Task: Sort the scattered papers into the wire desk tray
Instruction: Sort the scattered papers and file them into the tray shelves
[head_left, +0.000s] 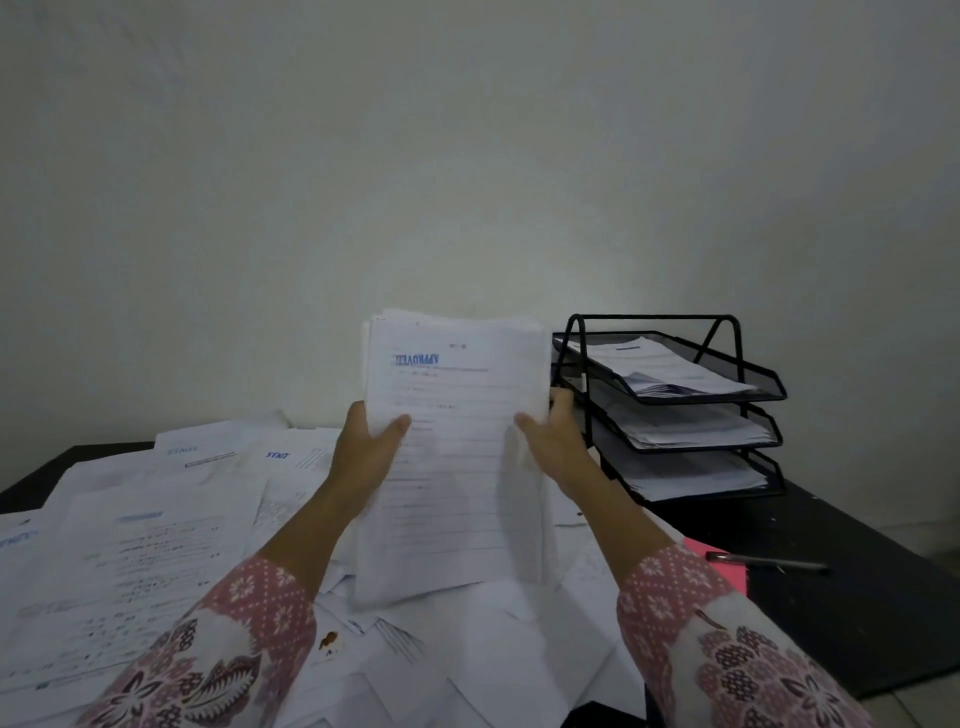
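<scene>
Both hands hold a stack (457, 452) of papers upright between them. The left hand (366, 449) grips its left edge, thumb across the front sheet; the right hand (553, 441) grips the right edge the same way, fingers curled behind. The front sheet is a lined form seen upside down, with a blue stamp near its top reading "APPROVED". The smaller print on it is too blurred to read.

Just right of the right hand, and partly behind the stack's right edge, stands a black wire tray (727, 387) with three tiers, each already carrying papers. The top tier tilts toward the camera.

Below and left of the left hand, loose sheets (156, 545) cover the dark tabletop (857, 571), overlapping in all directions. Two of them beyond the left hand carry a short blue heading, upside down and not legible. More sheets lie under both forearms, one with a small brown stain (328, 640).

Right of the right forearm a pink sheet (727, 566) pokes out from under the pile, and a dark pen (769, 562) lies across it onto the tabletop. Both sleeves are pink and patterned.
</scene>
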